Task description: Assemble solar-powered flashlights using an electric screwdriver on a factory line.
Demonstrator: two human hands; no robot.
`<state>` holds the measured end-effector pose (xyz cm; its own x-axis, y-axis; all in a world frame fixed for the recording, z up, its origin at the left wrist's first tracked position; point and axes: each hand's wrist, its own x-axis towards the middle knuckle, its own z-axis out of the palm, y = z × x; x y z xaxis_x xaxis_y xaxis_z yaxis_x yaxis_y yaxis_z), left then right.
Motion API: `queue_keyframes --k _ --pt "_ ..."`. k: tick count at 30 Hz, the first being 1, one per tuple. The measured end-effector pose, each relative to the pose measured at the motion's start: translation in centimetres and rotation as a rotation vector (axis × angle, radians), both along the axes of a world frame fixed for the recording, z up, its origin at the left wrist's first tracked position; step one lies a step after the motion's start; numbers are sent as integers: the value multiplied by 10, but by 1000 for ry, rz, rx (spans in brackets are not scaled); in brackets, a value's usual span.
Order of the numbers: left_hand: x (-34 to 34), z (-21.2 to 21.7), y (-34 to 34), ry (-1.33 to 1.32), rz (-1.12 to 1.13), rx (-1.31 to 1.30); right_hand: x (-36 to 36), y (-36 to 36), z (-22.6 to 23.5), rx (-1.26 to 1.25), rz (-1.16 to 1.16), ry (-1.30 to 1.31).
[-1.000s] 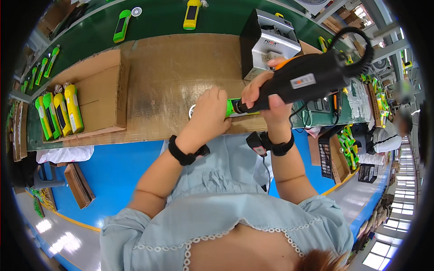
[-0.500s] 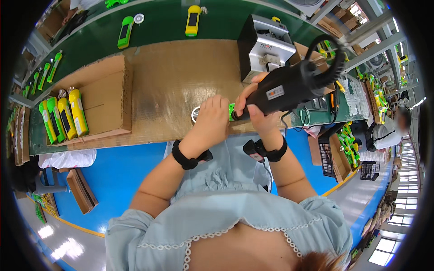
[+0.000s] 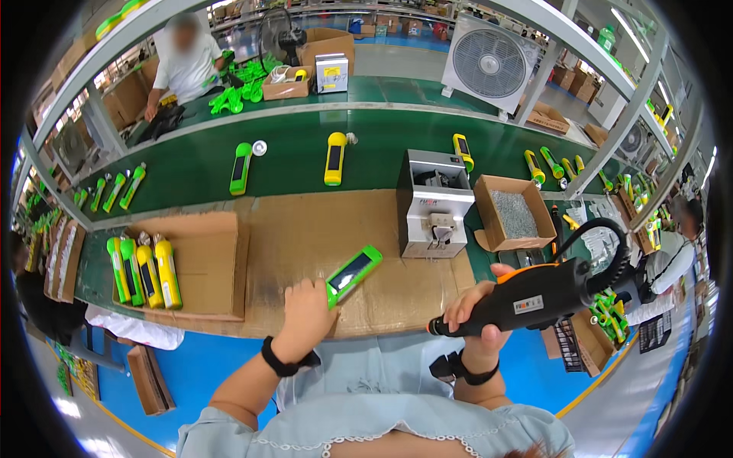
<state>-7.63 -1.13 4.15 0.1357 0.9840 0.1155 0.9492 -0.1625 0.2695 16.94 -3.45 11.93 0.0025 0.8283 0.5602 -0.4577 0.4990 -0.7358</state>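
My left hand (image 3: 309,309) is closed round one end of a green flashlight (image 3: 356,272) with a dark panel on its upper face. The flashlight slants up to the right over the brown cardboard sheet (image 3: 305,237), and the end under my hand is hidden. Off to the right, my right hand (image 3: 477,313) grips a black electric screwdriver (image 3: 534,299) with an orange strip. Its tip points left, apart from the flashlight, and a coiled cord loops from its back end.
At left stands an open cardboard box (image 3: 206,263) with several green and yellow flashlights. A silver-and-black machine (image 3: 434,206) stands beyond the sheet, beside a carton of small screws (image 3: 513,214). More flashlights lie on the green bench (image 3: 290,153). A person (image 3: 187,69) sits across it.
My right hand has drawn the screwdriver away from the flashlight, right and toward me. The flashlight has turned and now shows its dark panel. The view has tilted up.
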Motion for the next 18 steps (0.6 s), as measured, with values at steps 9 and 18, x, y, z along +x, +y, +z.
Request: queue_keyframes --k 9,18 --pt "53 -20 283 75 240 249 -6 57 -38 -6 -167 -173" --pt "7 -26 253 3 202 0 36 87 -24 69 -430 -114"
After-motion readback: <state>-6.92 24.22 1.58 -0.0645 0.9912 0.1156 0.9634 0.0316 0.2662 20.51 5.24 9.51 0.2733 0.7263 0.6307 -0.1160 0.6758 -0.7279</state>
